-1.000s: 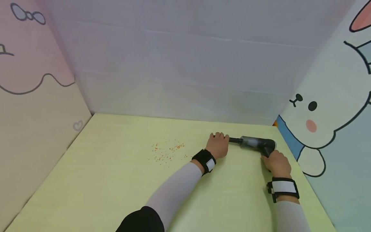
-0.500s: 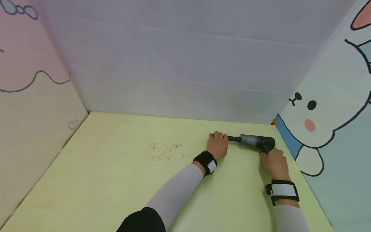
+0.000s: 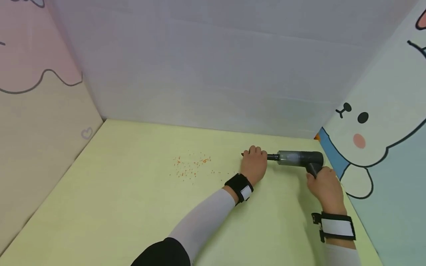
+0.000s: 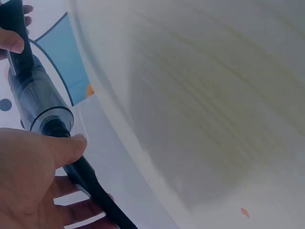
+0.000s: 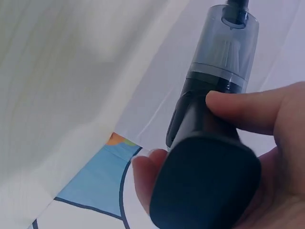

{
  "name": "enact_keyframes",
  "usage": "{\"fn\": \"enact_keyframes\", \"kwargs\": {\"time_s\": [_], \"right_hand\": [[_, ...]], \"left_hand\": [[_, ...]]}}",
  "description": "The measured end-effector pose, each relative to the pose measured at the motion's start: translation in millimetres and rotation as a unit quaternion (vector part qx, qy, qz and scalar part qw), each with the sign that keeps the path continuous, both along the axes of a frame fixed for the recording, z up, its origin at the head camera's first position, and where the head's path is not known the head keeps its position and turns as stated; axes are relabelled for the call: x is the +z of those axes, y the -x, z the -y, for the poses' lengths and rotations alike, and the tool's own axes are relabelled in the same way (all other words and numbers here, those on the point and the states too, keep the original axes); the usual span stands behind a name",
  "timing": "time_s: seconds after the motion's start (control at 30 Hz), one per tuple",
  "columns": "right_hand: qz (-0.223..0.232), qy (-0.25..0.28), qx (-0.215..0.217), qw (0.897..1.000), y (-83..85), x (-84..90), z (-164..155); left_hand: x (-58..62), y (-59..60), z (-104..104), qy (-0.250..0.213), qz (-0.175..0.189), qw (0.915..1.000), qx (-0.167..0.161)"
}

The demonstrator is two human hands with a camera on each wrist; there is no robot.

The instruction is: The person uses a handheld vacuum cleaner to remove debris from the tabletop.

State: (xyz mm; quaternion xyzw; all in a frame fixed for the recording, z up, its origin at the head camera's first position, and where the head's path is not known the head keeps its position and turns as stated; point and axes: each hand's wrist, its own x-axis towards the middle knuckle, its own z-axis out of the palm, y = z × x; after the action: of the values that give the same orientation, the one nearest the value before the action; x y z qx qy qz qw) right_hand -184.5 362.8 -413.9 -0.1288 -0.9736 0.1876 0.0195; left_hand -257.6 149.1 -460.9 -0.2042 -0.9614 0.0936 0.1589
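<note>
My right hand (image 3: 324,186) grips the dark handheld vacuum's (image 3: 299,159) handle while my left hand (image 3: 254,164) pinches its slim black nozzle (image 4: 88,179), steadying it beside scattered orange crumbs (image 3: 191,166).

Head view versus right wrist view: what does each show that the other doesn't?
Only the head view shows the orange crumbs scattered on the yellow-green table, and the left hand gripping the nozzle. Only the right wrist view shows the right thumb lying across the vacuum's dark body. Both show the handheld vacuum with the right hand gripping its handle.
</note>
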Motion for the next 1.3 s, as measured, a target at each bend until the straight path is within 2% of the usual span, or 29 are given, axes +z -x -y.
{"fn": "enact_keyframes", "kwargs": {"time_s": [0.13,0.3,0.47,0.6,0.73,0.9,1.07,1.17,1.3], "right_hand": [[0.012,0.011,0.003,1.000,-11.3,9.8,-7],[0.022,-0.005,0.011,1.000,-27.1,14.1,-17],[0.027,-0.017,0.004,0.999,-42.8,14.0,-26],[0.025,-0.036,-0.002,0.999,-49.8,17.7,-33],[0.033,-0.050,-0.011,0.998,-52.4,22.4,-39],[0.054,-0.052,-0.036,0.997,-56.8,22.5,-38],[0.027,-0.071,-0.036,0.996,-62.5,17.9,-36],[0.015,-0.082,-0.029,0.996,-64.8,19.0,-36],[0.016,-0.079,-0.032,0.996,-64.4,22.7,-34]], "left_hand": [[5.0,-7.2,-5,-0.009,0.003,0.9999,-0.009],[8.6,-22.0,-11,-0.012,0.016,0.9997,-0.017],[10.5,-40.5,-15,-0.012,-0.004,0.9995,-0.028],[15.3,-53.3,-20,-0.008,-0.017,0.9992,-0.034],[20.3,-63.1,-27,-0.003,-0.011,0.9996,-0.028],[17.9,-71.7,-33,0.011,-0.012,0.9998,-0.010],[15.4,-77.2,-33,0.013,-0.019,0.9997,-0.013],[15.3,-77.3,-34,0.006,-0.011,0.9997,-0.020],[14.0,-76.6,-36,0.022,0.001,0.9996,-0.018]]}}
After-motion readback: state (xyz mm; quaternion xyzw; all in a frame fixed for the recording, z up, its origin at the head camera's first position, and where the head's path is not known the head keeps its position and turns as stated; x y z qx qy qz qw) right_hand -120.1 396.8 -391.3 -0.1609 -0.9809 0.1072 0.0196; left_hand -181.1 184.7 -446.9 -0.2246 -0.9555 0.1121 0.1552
